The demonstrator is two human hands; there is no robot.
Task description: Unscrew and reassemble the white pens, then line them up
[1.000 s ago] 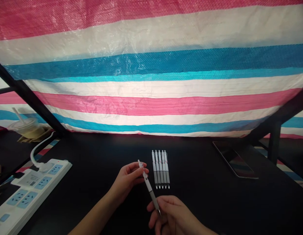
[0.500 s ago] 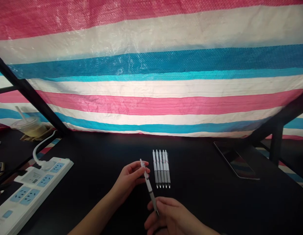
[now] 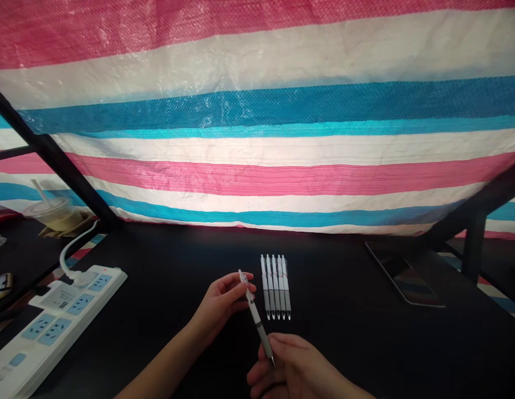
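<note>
A woven plastic tarp [image 3: 257, 111], faintly glossy and crinkled, hangs at twelve o'clock over the matt black bench [image 3: 344, 343], where smooth white plastic pens [image 3: 275, 285] lie.

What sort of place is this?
Probably a makeshift work stall: a matte black tabletop backed by a pink, white and blue striped woven tarp, with a white multi-socket power strip beside it.
</note>
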